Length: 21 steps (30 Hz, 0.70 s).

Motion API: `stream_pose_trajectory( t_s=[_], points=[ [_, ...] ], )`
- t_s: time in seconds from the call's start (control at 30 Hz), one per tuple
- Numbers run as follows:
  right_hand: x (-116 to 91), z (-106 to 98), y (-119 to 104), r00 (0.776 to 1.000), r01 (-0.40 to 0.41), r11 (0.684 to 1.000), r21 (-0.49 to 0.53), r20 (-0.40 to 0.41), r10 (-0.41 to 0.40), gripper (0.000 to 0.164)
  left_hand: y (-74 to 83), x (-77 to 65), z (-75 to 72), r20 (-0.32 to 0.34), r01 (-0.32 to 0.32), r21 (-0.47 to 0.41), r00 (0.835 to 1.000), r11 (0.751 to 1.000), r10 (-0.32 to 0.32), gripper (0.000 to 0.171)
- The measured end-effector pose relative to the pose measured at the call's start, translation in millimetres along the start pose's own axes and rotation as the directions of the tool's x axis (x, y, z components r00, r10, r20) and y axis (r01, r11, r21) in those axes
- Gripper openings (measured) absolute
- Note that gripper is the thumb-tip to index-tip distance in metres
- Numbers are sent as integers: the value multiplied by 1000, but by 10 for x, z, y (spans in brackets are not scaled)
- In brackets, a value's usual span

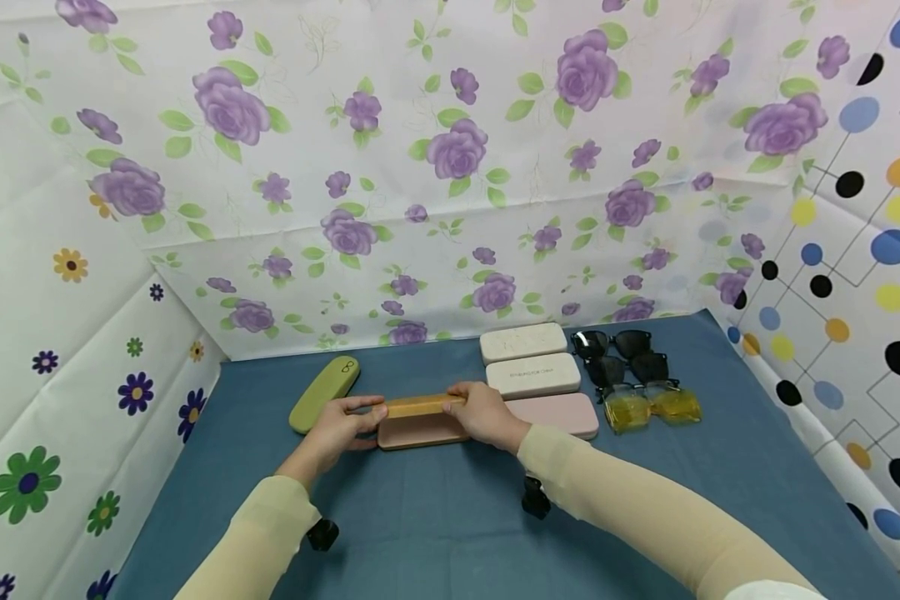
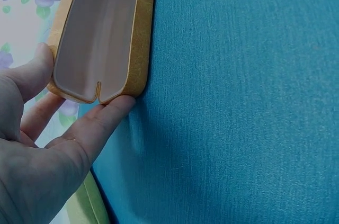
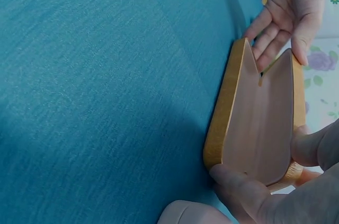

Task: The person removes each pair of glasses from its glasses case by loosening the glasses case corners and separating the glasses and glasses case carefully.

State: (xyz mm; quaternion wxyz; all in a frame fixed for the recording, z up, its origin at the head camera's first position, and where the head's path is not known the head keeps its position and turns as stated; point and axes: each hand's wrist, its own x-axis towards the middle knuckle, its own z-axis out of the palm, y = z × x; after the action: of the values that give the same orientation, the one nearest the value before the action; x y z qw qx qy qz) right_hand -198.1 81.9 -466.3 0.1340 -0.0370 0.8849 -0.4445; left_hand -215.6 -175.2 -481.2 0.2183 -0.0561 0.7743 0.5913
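Note:
An orange-brown glasses case (image 1: 422, 432) with a pinkish lining stands with its lid raised on the blue cloth. Only lining shows inside it in the right wrist view. My left hand (image 1: 336, 429) holds its left end, thumb on the lid edge and fingers at the end of the base. At the opposite end my right hand (image 1: 487, 414) grips it, the thumb on the lid and a finger against the lower part. Left of the case lies a green glasses case (image 1: 326, 393), closed. Partly behind the right hand is a pink glasses case (image 1: 558, 415).
Two whitish glasses cases, one plain (image 1: 523, 342) and one lettered (image 1: 534, 375), lie behind the pink one. To their right are dark sunglasses (image 1: 633, 343) and yellow-lensed glasses (image 1: 652, 408), with more eyewear between. Flowered sheeting (image 1: 450, 208) walls the back of the blue cloth (image 1: 435, 533).

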Motion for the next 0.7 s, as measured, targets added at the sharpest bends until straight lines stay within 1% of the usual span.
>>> stream_pose_trajectory(
  t_s=[0.33, 0.7],
  points=[
    [-2, 15, 6, 1000, 4, 1000, 4, -14, -4, 44, 3, -21, 12, -12, -15, 4, 1000, 1000, 15, 53],
    [1, 36, 16, 1000, -3, 1000, 3, -20, 3, 44, 13, -51, 17, -7, -5, 1, 1000, 1000, 5, 54]
  ],
)
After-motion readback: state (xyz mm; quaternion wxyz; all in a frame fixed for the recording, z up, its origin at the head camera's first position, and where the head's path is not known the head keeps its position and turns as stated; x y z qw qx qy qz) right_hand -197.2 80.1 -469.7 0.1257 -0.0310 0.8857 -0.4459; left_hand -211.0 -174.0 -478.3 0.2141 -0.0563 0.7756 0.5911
